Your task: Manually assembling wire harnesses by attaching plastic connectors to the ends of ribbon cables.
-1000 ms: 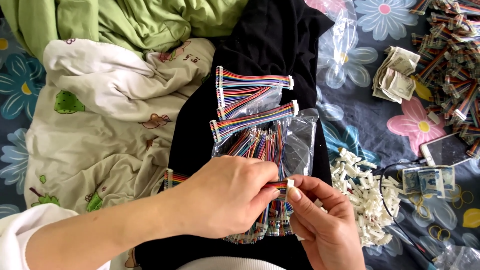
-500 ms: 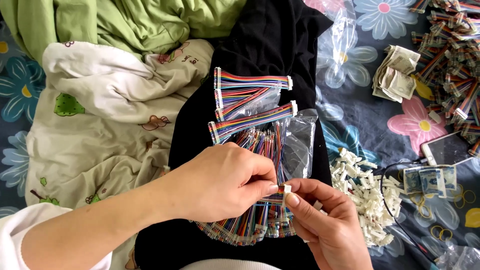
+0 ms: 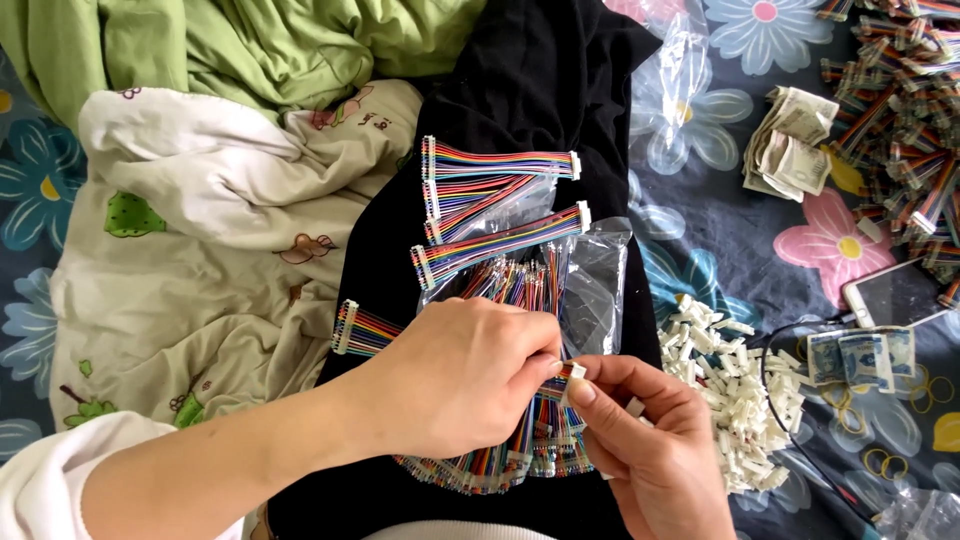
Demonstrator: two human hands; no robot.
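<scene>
1. My left hand [image 3: 455, 375] lay over the near end of the black cloth [image 3: 520, 90], its fingers [image 3: 535, 362] pressed together in a pinch on a small white connector [image 3: 574, 372].
2. My right hand [image 3: 650, 450] met it from the other side, thumb and forefinger pinching the same connector, just at the near edge of the black cloth.
3. The connector sat on the end of a loose bunch of rainbow wires [image 3: 520, 300], which lay on the black cloth under both hands.
4. A clear plastic bag [image 3: 598, 285] lay partly over that bunch, on the cloth's right half.
5. Finished rainbow ribbon cables [image 3: 500, 165] with white ends lay further up the black cloth.
6. A heap of white connector housings [image 3: 735, 400] lay just right of the cloth.
7. Folded banknotes [image 3: 785, 150] and a phone [image 3: 890, 295] lay well right of the cloth, on the flowered sheet [image 3: 700, 215].
8. A cream blanket [image 3: 200, 260] lay left of the cloth, touching it.
</scene>
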